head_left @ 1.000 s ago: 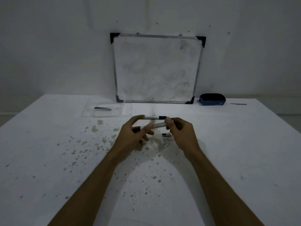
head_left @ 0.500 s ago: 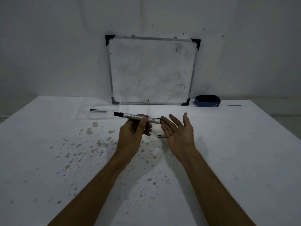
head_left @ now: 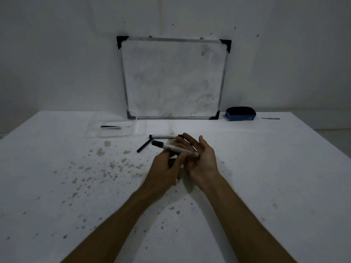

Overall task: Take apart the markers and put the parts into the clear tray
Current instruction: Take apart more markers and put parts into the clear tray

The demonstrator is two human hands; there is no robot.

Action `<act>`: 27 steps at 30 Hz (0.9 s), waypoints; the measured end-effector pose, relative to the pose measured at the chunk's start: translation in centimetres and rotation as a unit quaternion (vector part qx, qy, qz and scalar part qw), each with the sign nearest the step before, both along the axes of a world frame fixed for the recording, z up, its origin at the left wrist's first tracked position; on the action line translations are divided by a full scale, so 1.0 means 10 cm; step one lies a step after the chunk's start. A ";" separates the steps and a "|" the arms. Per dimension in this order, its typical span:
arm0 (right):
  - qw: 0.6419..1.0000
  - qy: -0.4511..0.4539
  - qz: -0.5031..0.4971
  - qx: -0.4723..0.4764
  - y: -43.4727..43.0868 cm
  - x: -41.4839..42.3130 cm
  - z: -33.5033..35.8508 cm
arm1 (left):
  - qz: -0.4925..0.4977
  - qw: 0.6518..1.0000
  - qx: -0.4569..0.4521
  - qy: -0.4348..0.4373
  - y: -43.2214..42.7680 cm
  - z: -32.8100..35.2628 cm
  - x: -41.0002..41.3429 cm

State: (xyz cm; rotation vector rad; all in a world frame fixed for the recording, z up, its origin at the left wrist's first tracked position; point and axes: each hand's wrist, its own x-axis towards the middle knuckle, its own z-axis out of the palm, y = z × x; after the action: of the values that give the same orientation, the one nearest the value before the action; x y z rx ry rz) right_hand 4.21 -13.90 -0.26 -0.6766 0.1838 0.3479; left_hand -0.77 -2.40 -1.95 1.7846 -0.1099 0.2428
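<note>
My left hand (head_left: 164, 170) grips a white marker barrel (head_left: 175, 148) with a black end, held tilted above the table. Its right end rests against the palm of my right hand (head_left: 201, 158), whose fingers are spread. Behind the hands a second white marker (head_left: 163, 137) lies flat on the table. A thin black stick-shaped part (head_left: 143, 146) lies loose to the left of the held marker. The clear tray (head_left: 115, 128) sits at the back left with one black and white part (head_left: 111, 127) inside.
A whiteboard (head_left: 173, 78) leans on the wall behind the table. A blue eraser (head_left: 240, 113) stands to its right, with a thin grey strip (head_left: 270, 118) further right. The white table (head_left: 266, 177) is stained with many small spots on its left half.
My left hand brought the marker down and right until its end met my open right palm. A thin black part now lies on the table to the left.
</note>
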 end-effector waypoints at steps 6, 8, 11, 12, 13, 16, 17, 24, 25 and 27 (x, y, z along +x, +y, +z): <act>0.989 -0.062 -0.003 -0.134 -0.07 0.06 -0.02 | 0.101 0.991 -0.079 -0.036 0.19 0.07 0.16; 0.979 -0.093 0.009 -0.180 -0.09 0.09 -0.03 | 0.112 0.990 -0.085 -0.022 0.22 0.08 0.15; 0.964 -0.128 0.025 -0.231 -0.12 0.11 -0.05 | 0.114 0.989 -0.096 -0.005 0.26 0.08 0.17; 0.962 -0.134 0.026 -0.239 -0.13 0.11 -0.05 | 0.112 0.989 -0.098 -0.005 0.28 0.07 0.19; 0.960 -0.137 0.024 -0.244 -0.14 0.12 -0.05 | 0.108 0.989 -0.105 -0.003 0.30 0.06 0.21; 0.955 -0.143 -0.001 -0.259 -0.23 0.15 -0.05 | 0.091 0.987 -0.126 0.030 0.42 0.07 0.28; 0.952 -0.143 -0.014 -0.269 -0.26 0.16 -0.05 | 0.083 0.991 -0.096 0.043 0.49 0.09 0.29; 0.891 -0.187 -0.070 -0.407 -0.43 0.23 -0.17 | -0.006 0.921 0.385 0.059 0.75 0.11 0.15; 0.882 -0.198 -0.074 -0.421 -0.43 0.23 -0.19 | -0.011 0.908 0.416 0.057 0.75 0.11 0.15; 0.864 -0.218 -0.083 -0.447 -0.41 0.22 -0.20 | -0.015 0.886 0.461 0.049 0.75 0.10 0.17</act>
State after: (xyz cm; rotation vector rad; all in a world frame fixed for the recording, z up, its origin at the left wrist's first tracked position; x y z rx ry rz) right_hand 6.44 -17.97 -2.30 -1.6304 -0.0466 -0.0946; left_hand 0.95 5.05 -0.95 2.7404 -0.2039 0.0684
